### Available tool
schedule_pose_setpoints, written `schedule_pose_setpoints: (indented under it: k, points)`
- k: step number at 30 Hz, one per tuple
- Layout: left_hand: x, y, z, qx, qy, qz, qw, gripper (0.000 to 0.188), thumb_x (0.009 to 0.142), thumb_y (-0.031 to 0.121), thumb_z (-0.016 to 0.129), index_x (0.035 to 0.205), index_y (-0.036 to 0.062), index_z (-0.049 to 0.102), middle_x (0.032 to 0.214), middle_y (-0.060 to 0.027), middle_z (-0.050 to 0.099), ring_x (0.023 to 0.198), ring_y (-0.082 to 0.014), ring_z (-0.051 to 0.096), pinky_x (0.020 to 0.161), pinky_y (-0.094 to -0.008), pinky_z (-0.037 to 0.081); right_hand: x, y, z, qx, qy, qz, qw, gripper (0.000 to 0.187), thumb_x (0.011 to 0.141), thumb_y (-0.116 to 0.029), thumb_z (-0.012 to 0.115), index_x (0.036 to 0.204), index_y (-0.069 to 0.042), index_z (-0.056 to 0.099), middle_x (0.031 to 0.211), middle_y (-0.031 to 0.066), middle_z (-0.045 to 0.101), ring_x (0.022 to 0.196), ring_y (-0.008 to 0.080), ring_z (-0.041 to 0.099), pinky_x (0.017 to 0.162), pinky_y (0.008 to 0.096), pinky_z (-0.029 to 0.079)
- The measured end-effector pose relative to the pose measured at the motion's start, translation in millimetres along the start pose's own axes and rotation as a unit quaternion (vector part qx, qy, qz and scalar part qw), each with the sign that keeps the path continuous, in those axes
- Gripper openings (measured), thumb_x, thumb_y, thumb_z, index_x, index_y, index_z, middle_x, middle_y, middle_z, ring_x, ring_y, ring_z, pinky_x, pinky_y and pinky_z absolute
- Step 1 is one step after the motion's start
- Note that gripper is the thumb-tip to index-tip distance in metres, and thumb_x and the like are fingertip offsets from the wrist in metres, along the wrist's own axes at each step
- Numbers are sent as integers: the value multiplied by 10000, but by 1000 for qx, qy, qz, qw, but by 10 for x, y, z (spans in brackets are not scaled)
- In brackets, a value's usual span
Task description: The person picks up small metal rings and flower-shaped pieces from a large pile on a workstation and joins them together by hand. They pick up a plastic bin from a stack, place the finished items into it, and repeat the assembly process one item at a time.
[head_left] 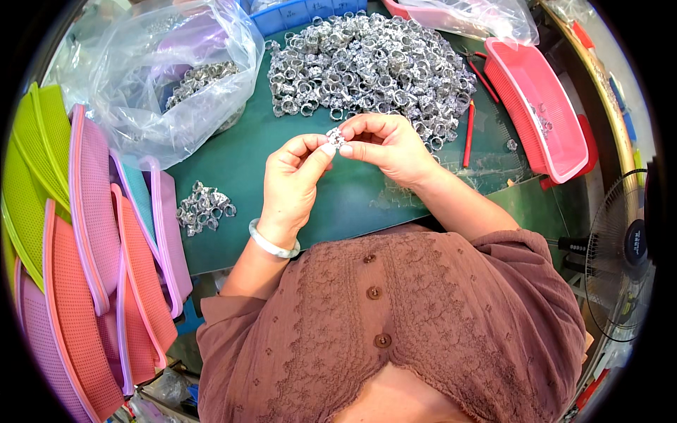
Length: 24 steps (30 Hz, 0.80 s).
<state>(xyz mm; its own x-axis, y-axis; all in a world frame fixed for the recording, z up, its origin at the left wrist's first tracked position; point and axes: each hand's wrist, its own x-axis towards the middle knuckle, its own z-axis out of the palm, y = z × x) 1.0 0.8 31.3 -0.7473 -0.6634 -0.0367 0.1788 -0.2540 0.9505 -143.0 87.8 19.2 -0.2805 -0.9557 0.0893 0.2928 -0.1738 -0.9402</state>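
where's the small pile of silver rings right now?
In the head view, the small pile of silver rings lies on the green mat, to the left of the left hand, beside the stacked mesh baskets and below the clear plastic bag.

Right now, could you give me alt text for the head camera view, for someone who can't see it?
Seen from above, a person's left hand and right hand pinch one small silver ring together over a green table. A big ring pile lies beyond, a small ring heap and stacked colourful baskets to the left.
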Motion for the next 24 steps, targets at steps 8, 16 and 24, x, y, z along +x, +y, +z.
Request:
schedule_pose_setpoints:
  k: [8,16,24]
  points:
    - [-10,-70,15,33,-13,39,999,54,813,50,572,863,33,584,778,14,573,647,-42,489,591,-172,389,-34,61,-3,5,-26,-12,1000,165,763,10,613,925,-2,582,927,36,573,859,103,547,783,240,449]
    - [-12,-100,-10,51,-15,56,997,51,816,38,557,859,29,583,788,20,565,662,-37,489,608,-165,397,-51,62,-9,-45,-23,-25,998,142,767,13,604,907,6,584,945,51,568,859,102,542,766,232,448]
    - [-20,-91,18,45,-15,57,997,51,814,42,557,853,30,588,791,13,569,658,-45,499,604,-173,401,-65,53,-31,-126,-17,-64,990,110,770,18,596,878,4,589,954,70,568,860,110,542,747,235,451]
